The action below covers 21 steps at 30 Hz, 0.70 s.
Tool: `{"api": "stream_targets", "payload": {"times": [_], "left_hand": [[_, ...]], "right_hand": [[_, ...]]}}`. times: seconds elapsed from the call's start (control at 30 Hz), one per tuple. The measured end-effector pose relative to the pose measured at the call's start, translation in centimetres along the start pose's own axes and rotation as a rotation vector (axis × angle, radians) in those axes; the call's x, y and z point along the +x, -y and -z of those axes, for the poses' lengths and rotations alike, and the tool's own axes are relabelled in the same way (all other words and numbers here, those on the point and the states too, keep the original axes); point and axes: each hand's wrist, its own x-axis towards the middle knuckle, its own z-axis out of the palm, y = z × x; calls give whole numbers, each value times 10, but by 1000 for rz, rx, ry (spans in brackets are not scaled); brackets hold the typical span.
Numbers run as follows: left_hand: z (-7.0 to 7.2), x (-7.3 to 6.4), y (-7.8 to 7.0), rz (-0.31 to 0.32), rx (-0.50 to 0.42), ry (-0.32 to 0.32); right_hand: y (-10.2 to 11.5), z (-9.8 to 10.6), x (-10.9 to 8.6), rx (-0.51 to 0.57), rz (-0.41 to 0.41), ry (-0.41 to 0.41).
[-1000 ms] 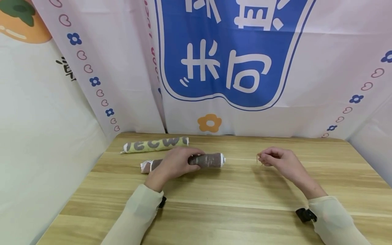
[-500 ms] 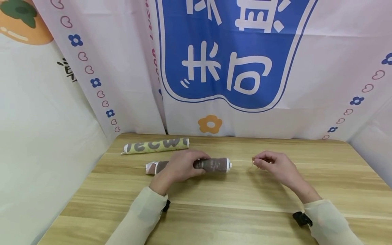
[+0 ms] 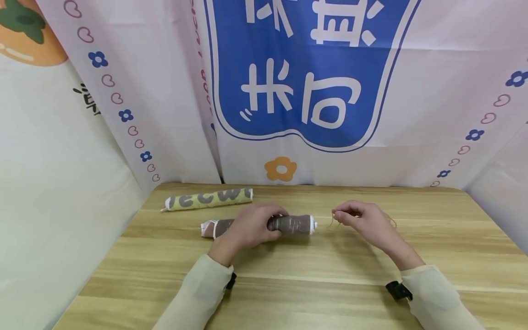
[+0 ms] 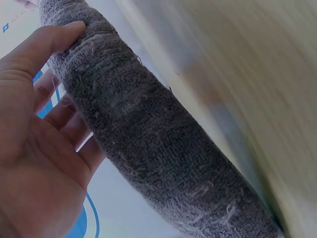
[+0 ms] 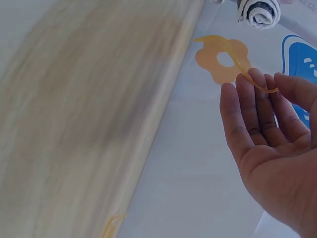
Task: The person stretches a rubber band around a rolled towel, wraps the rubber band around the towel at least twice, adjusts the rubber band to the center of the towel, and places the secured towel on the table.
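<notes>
My left hand (image 3: 249, 227) grips a rolled grey-brown towel (image 3: 292, 224) from above, midway along its length. Up close in the left wrist view, thumb and fingers lie on opposite sides of the fuzzy towel roll (image 4: 143, 124). White edging shows at both ends. To the right of the roll, apart from it, my right hand (image 3: 365, 224) pinches a thin yellow-orange rubber band between thumb and fingers. A strand of that rubber band (image 5: 237, 63) curves out past the fingertips in the right wrist view, where the towel's spiral end (image 5: 260, 15) faces the hand.
Behind the left hand lies another rolled towel (image 3: 210, 199), yellow-green with grey letters. More rubber bands (image 3: 391, 222) lie on the wooden table (image 3: 297, 284) just behind the right hand. A printed white cloth (image 3: 243, 162) hangs along the table's back edge.
The left hand has slid the grey-brown roll to the right. The right hand has moved left with the rubber band, so the gap between them is narrower. The yellow-green roll stays put.
</notes>
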Motion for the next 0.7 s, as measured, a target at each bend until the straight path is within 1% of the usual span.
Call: {"api": "stream_targets", "payload": {"times": [0.07,0.33,0.4,0.57,0.7], "left_hand": [[-2,1,-1,8,-5,8],[-3,7,-10,50,-24,81],[-4,10,-12,55,-38,88],[-6,16,-17,66,-74,62],[-7,18,-20,73,-86,37]], "right_hand": [[1,-2,1,16,7,2],[6,-5,7,2,35,-3],[7,-6,8,-1,41,-3],[10,-7,9,-14,44,-6],[11,-8,11,-28,55,-14]]}}
